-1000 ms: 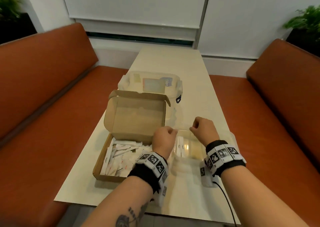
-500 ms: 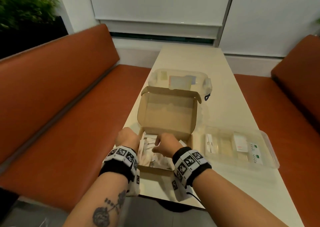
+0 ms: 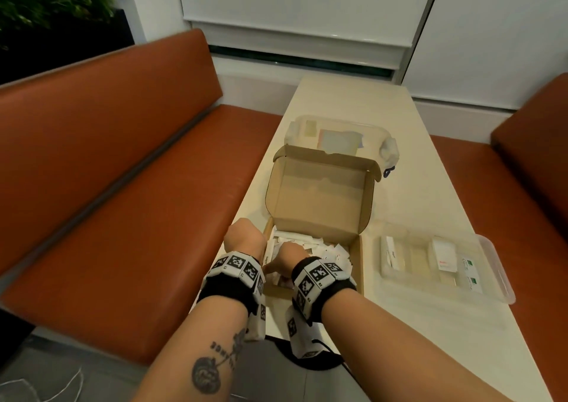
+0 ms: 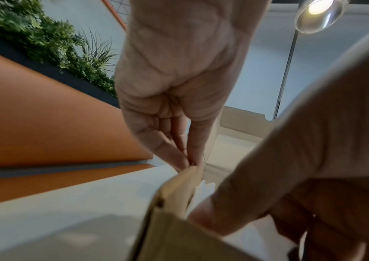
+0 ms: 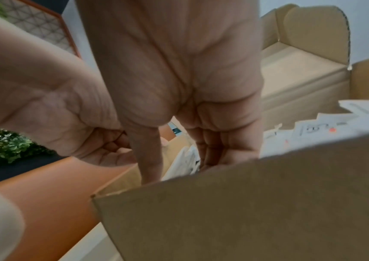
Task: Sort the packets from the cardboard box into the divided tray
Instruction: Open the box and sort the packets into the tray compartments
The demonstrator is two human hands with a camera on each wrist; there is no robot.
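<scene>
The open cardboard box stands near the table's front edge, lid up, with several white packets loose inside. My left hand pinches the top of the box's left wall between thumb and fingers. My right hand reaches down into the box's near left corner among the packets. Its thumb and fingers point straight down and apart, tips hidden behind the front wall. The clear divided tray lies right of the box and holds a few packets.
A clear plastic lid lies behind the box on the narrow cream table. Orange benches run along both long sides. The table's near edge is just below my wrists.
Both hands left the divided tray and moved left to the box. The left now holds the box's left wall; the right has gone in among the packets.
</scene>
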